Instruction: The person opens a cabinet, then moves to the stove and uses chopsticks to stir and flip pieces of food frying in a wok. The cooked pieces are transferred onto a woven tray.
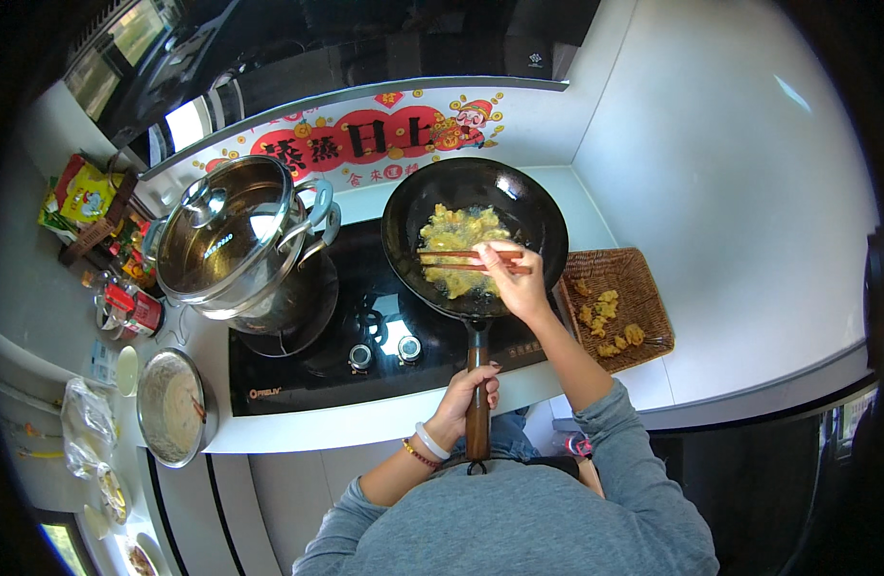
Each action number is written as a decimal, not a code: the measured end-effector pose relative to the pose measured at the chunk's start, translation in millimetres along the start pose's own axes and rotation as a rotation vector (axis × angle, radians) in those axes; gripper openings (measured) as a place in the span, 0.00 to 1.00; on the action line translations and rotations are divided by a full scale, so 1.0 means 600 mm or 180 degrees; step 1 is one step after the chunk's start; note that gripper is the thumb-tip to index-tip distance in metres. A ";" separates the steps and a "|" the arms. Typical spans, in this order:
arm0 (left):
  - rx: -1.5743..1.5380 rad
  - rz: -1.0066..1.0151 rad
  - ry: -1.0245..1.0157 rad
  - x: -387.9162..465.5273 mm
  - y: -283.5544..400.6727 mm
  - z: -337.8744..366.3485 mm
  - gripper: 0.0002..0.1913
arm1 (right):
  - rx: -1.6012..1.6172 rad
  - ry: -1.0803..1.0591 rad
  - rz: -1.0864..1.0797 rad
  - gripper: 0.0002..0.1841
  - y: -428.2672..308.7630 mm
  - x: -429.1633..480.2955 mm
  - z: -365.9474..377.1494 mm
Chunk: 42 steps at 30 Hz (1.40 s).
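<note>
My left hand (465,403) grips the brown wooden handle (478,421) of a black wok (535,209). The wok rests over the right side of a black glass cooktop (305,385). Battered, yellow-golden pieces of food (453,229) bubble in oil inside it. Above the wok my right hand (512,277) holds a pair of brown chopsticks (442,261), pointing left across the food. Whether their tips touch the food, I cannot tell. To the right of the wok, a woven brown basket (651,306) holds several golden fried pieces (600,311).
A lidded steel steamer pot (229,230) stands on the left burner. A steel bowl of pale batter (174,410) sits at the counter's left, near jars (134,308) and a plastic bag (88,428). A range hood (384,50) overhangs the back; a white wall (723,180) bounds the right.
</note>
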State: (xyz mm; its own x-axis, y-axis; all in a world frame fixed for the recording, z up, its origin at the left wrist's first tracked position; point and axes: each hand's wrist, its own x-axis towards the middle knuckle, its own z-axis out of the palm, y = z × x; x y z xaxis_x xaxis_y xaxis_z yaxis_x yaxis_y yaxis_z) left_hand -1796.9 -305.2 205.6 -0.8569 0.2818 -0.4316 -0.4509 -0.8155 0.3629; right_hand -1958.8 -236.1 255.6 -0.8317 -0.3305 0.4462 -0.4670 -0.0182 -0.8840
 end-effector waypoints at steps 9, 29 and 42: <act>-0.0029 0.0027 -0.0075 0.000 -0.001 -0.003 0.08 | -0.0703 0.0600 -0.0931 0.11 0.014 0.085 -0.074; -0.0082 0.0021 -0.0076 -0.001 -0.001 -0.001 0.07 | -0.0540 -0.0976 0.0427 0.13 -0.046 0.094 -0.132; 0.0001 0.0041 -0.0005 0.001 -0.003 -0.005 0.07 | -0.1018 0.0198 0.0007 0.12 0.046 0.083 -0.088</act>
State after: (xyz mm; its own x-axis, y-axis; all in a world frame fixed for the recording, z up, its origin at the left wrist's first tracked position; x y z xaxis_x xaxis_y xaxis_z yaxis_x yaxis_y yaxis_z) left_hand -1796.2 -305.0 202.2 -0.8631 0.2719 -0.4257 -0.4398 -0.8190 0.3686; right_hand -2029.3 -203.6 260.7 -0.8449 -0.2717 0.4608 -0.5278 0.2831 -0.8008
